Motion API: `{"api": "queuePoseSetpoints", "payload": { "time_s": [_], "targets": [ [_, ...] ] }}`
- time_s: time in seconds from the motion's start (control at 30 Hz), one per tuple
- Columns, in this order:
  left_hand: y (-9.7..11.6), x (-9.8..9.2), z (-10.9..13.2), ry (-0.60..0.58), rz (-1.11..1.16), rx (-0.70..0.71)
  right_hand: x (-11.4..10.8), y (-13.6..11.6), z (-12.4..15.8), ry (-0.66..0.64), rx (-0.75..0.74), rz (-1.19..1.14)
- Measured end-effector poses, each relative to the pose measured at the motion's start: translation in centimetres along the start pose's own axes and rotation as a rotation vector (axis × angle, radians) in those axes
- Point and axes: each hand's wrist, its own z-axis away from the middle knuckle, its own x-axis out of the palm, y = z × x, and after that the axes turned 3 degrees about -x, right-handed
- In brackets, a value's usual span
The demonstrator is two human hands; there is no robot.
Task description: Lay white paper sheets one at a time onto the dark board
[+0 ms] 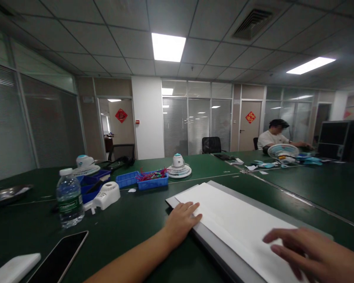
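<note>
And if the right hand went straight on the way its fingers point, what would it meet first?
The right hand would likely cross above the white sheet and meet the left hand at the sheet's edge; the right hand's height is unclear, so it might touch the sheet first.

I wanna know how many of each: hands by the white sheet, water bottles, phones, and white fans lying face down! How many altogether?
Hands by the white sheet: 2, left hand and right hand
Water bottle: 1
Phone: 1
Face-down white fans: 2
Total: 6
</note>
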Motion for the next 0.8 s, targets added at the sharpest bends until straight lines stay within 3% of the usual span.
{"api": "queuePoseSetpoints", "payload": {
  "time_s": [0.07, 0.13, 0.3, 0.53, 0.8],
  "targets": [
    [0.8, 1.4, -2.2, -0.027, 0.0, -0.017, 1.3, -2.7, -1.6, 0.024, -0.118, 0.084],
    [1.6, 2.3, -4.3, -0.032, 0.0, -0.021, 3.0, -3.8, -3.1, 0.003, -0.207, 0.164],
    [2.5, 3.3, -6.7, -0.012, -0.02, 0.006, 5.7, -1.4, -5.8, -0.139, -0.182, 0.346],
    [2.6, 3.0, -6.0, 0.029, -0.059, 0.118, 4.8, 0.0, -7.0, -0.209, -0.183, 0.392],
    [3.5, 0.3, -3.9, 0.144, -0.075, 0.28, 1.9, 2.8, -10.0, -0.301, -0.122, 0.495]
  ]
}}
